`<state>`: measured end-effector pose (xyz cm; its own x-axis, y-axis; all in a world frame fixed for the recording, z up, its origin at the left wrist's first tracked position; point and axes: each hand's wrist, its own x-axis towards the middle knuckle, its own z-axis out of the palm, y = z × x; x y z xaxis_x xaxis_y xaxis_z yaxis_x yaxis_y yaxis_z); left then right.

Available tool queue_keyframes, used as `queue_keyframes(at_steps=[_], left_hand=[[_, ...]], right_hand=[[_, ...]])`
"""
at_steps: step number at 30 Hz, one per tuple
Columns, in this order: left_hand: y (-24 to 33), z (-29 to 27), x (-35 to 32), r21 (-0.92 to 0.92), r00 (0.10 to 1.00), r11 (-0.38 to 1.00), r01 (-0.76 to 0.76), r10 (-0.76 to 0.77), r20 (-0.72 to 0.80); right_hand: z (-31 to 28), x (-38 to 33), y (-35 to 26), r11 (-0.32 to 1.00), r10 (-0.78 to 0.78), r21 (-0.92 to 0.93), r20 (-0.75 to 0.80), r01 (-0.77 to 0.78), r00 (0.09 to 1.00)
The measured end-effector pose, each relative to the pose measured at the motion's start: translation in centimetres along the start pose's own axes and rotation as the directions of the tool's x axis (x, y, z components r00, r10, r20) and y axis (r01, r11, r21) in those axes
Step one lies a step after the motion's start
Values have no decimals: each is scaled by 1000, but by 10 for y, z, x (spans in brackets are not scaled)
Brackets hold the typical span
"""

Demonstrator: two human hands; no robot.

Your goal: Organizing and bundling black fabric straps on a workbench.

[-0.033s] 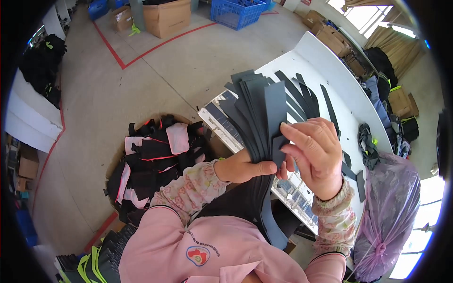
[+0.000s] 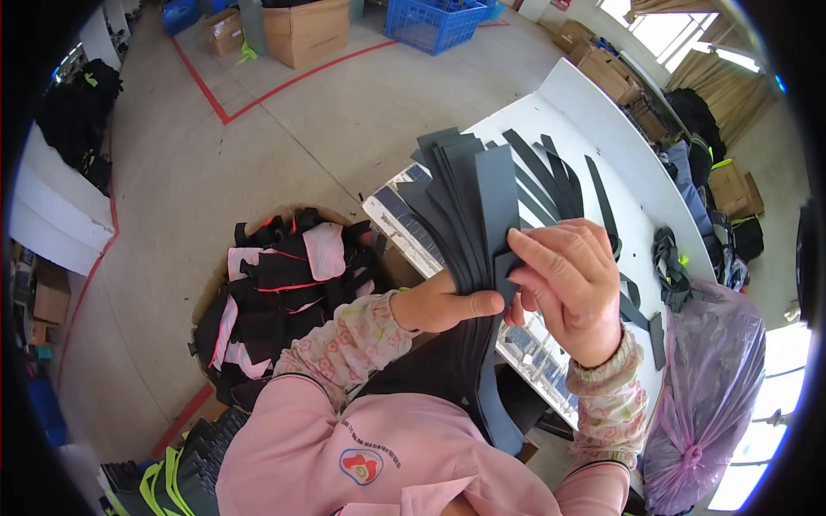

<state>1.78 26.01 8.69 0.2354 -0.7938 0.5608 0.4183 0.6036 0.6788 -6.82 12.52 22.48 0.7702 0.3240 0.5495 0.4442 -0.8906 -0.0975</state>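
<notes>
A fanned bundle of dark grey flat strips is gripped in my left hand, the thumb lying across its front. The lower ends of the strips hang down against my body. My right hand pinches the edge of the frontmost strip between thumb and fingers, just above the left thumb. Behind the right hand, several loose dark strips lie spread on the white table.
Left of the table stands a round-edged container of black and pink pieces. A purple plastic bag bulges at the right. More dark strips with yellow-green bands are stacked at lower left. A cardboard box and blue crate stand beyond.
My right hand and the frontmost strip have shifted slightly to the left. My left hand keeps its hold on the bundle.
</notes>
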Motion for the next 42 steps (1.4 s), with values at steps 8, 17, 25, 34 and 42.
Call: queue_keyframes(at_steps=[8, 17, 25, 34, 42], left_hand=[[2, -3, -6, 5, 1000, 1000, 9, -9, -8], [1, -3, 0, -90, 999, 996, -4, 0, -41], [4, 0, -7, -105, 979, 991, 80, -98, -178], [-13, -6, -3, -73, 997, 997, 33, -38, -73], [-1, -10, -2, -9, 957, 990, -143, 136, -255]], right_hand=[[9, -11, -1, 1000, 3, 12, -32, -3, 999], [6, -18, 3, 997, -10, 79, -1, 10, 1000], [16, -14, -10, 992, -47, -118, 12, 48, 999], [6, -10, -15, 985, 20, -175, 149, 6, 989], [15, -1, -6, 999, 33, -30, 218, -27, 975]])
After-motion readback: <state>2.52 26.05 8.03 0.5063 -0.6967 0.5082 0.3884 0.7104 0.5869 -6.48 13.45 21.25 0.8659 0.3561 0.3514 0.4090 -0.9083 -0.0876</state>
